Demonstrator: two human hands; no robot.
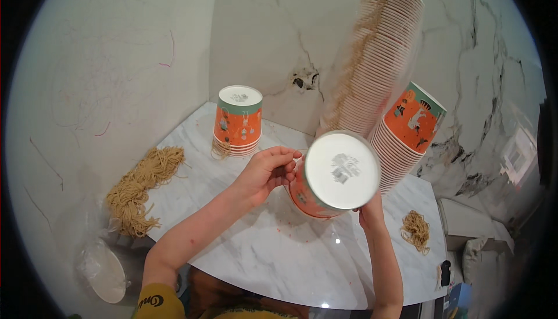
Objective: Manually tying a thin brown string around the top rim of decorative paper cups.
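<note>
An orange paper tub (pixel 343 170) is tipped so that its white base faces up toward me, over the middle of the table. My right hand (pixel 370 209) grips it at its right side, the fingers partly hidden behind it. At its left wall is my left hand (pixel 268 170), thumb and fingers pinched together. Whatever that pinch holds, if anything, is too small to make out. Behind my left hand stands a short stack of upturned orange tubs (pixel 238 124), with a loop of tan string (pixel 221 149) hanging at its lower left.
A big bundle of tan strings (pixel 142 188) lies over the table's left edge; a smaller string pile (pixel 415 230) sits at the right. A tall wrapped stack of tubs (pixel 381 51) leans at the back, beside another leaning stack (pixel 407 130). A white bin (pixel 106 272) stands below left.
</note>
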